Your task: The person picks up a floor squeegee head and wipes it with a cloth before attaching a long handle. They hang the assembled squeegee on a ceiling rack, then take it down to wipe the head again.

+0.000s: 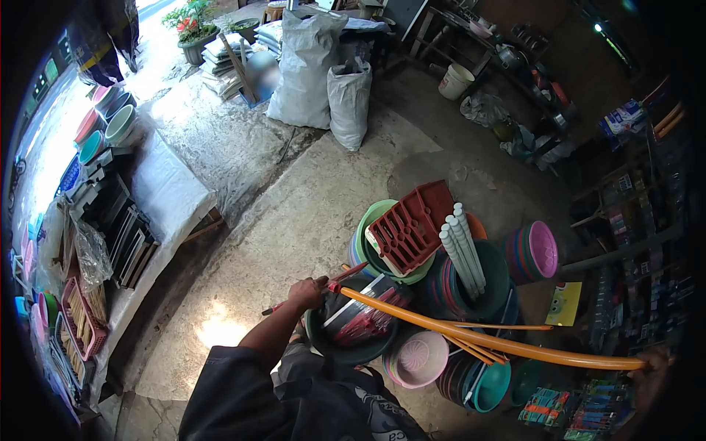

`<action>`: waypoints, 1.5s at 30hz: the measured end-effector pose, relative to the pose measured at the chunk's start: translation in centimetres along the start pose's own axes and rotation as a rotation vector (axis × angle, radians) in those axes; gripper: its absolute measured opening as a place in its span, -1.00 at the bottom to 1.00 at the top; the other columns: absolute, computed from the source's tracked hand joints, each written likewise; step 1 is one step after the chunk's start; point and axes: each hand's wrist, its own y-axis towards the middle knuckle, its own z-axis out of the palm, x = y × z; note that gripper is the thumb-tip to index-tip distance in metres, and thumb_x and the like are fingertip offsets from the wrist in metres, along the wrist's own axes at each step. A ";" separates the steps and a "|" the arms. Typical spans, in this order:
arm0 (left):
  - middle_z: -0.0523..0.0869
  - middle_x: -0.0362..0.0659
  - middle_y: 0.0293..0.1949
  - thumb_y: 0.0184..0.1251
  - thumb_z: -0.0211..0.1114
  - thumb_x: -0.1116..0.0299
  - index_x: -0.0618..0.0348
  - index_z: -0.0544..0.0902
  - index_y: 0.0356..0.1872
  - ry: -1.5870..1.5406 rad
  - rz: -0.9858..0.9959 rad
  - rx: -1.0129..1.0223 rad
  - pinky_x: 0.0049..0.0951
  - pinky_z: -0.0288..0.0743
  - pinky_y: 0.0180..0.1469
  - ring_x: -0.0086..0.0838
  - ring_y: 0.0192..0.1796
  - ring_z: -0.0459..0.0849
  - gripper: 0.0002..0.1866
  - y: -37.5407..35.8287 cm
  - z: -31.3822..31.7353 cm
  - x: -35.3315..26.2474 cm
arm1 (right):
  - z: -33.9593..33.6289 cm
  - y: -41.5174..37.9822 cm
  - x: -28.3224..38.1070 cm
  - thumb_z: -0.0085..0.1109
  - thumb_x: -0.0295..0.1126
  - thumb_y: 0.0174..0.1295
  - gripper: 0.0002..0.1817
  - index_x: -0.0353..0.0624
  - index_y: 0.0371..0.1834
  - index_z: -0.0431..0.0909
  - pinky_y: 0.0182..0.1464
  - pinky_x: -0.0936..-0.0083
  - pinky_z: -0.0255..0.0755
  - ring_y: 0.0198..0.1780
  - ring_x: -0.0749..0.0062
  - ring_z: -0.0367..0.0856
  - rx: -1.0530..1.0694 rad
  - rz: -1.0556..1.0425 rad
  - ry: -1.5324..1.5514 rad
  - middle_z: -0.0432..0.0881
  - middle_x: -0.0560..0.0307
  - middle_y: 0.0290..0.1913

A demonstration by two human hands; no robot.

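Note:
A long orange pole [471, 334] runs across in front of me, with a narrow red crosspiece [353, 271] at its left end. My left hand [307, 292] is closed around the crosspiece, close beside the joint with the pole. At the far right, in shadow, my right hand [649, 365] is wrapped around the other end of the pole. Below the pole's left end stands a dark tub [351, 353] with red and grey plastic-wrapped goods in it. A pink basin [416, 359] and thinner orange sticks [474, 348] lie beneath the pole's middle.
Ahead are stacked tubs with a dark red slotted plastic piece [415, 228] and pale tubes [463, 250]. A plastic-covered table [169, 184] with basins and trays lines the left. White sacks [305, 70] stand at the back. Shelves of packaged goods [625, 213] fill the right.

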 end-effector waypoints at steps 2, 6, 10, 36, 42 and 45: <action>0.65 0.00 -0.09 0.14 0.14 0.34 -0.24 0.43 0.18 0.043 -0.003 -0.005 -0.17 0.55 -0.08 -0.11 -0.02 0.65 -0.50 0.1 0.9 -0.1 | 0.3 -0.1 0.3 0.20 -0.71 -0.41 -0.45 -0.21 -0.17 0.39 0.14 0.32 0.26 0.01 0.19 0.41 -0.015 0.039 0.016 0.42 0.00 -0.13; 0.64 0.06 -0.16 0.11 0.15 0.35 -0.18 0.41 0.17 0.124 0.016 -0.018 -0.15 0.55 -0.11 -0.07 -0.05 0.64 -0.49 0.4 3.2 -0.4 | -0.2 0.7 4.2 0.22 -0.69 -0.35 -0.51 -0.22 -0.20 0.43 0.24 0.21 0.17 0.02 0.10 0.41 -0.077 -0.077 -0.314 0.47 -0.02 -0.17; 0.66 0.00 -0.18 0.26 0.10 0.20 -0.16 0.41 0.15 0.057 0.048 0.016 -0.14 0.54 -0.15 -0.08 -0.06 0.65 -0.60 0.8 4.3 -1.6 | -0.3 1.2 2.1 0.22 -0.42 -0.17 -0.68 -0.23 -0.27 0.47 0.20 0.16 0.17 0.00 0.11 0.38 -0.147 -0.141 -0.383 0.46 0.02 -0.21; 0.66 0.10 -0.14 0.04 0.05 0.50 -0.12 0.36 0.18 -0.141 0.263 0.000 -0.06 0.47 -0.07 0.01 -0.05 0.62 -0.43 -3.9 7.4 -7.2 | 39.2 9.9 22.5 0.09 -0.70 0.06 -0.50 -0.16 0.06 0.19 -0.03 0.51 0.43 -0.14 0.44 0.54 -0.648 0.388 1.786 0.55 0.05 -0.20; 0.65 0.11 -0.12 0.12 0.03 0.48 -0.08 0.36 0.18 -0.133 0.286 0.023 -0.07 0.48 -0.07 0.02 -0.05 0.62 -0.48 -4.2 5.7 -7.9 | 38.3 9.2 21.5 0.06 -0.70 0.10 -0.63 -0.14 -0.04 0.29 0.18 0.39 0.37 0.01 0.35 0.55 -0.254 0.248 1.834 0.58 -0.01 -0.08; 0.65 0.13 -0.13 0.20 0.06 0.38 0.01 0.37 0.13 -0.129 0.373 -0.027 -0.06 0.48 -0.08 0.02 -0.07 0.62 -0.58 -3.5 5.9 -8.8 | 36.3 9.5 20.2 0.07 -0.70 0.11 -0.63 -0.14 -0.04 0.30 0.18 0.38 0.38 0.04 0.34 0.55 -0.227 0.168 1.825 0.58 -0.04 -0.06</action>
